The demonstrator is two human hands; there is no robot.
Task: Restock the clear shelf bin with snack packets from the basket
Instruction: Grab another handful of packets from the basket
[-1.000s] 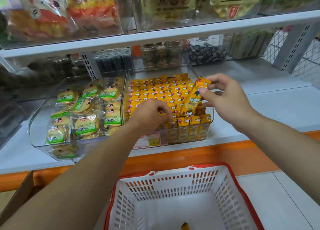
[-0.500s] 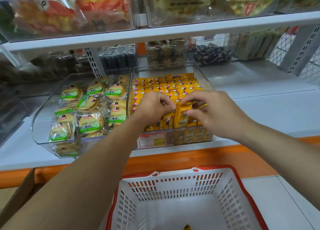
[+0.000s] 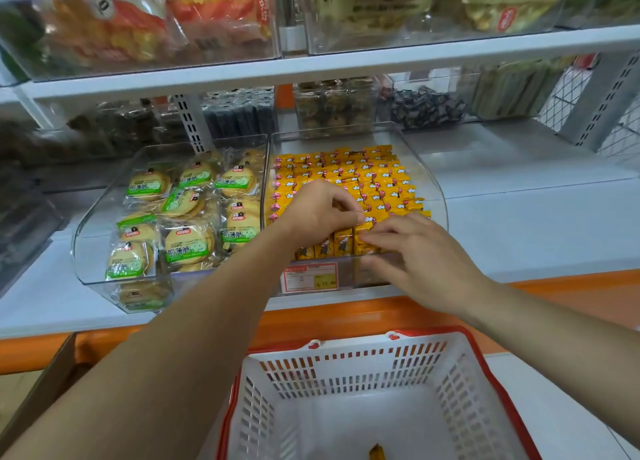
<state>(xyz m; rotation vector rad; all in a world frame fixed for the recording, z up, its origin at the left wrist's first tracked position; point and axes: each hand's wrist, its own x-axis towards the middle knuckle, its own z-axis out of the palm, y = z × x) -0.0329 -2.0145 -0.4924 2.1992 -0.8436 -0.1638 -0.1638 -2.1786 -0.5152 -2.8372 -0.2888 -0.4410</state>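
Note:
The clear shelf bin (image 3: 440, 196) on the lower shelf is packed with rows of small yellow snack packets (image 3: 377, 179). My left hand (image 3: 320, 212) reaches over the bin's front half, its curled fingers and thumb pinching the top of a yellow packet in the front rows. My right hand (image 3: 415, 251) lies at the bin's front right, its fingers stretched out flat and pressing on a packet standing in the front row. Below, the white basket with a red rim (image 3: 491, 366) holds one yellow packet (image 3: 376, 452) on its floor.
A second clear bin (image 3: 78, 251) with green-labelled round biscuits stands to the left, touching the first. A price label (image 3: 308, 276) is on the yellow bin's front. The upper shelf (image 3: 346, 66) overhangs with more bins. A cardboard box edge (image 3: 38, 397) is at lower left.
My right hand brought the raised yellow packet down into the front row and now presses on it. My left hand stayed over the packets. The camera moved closer.

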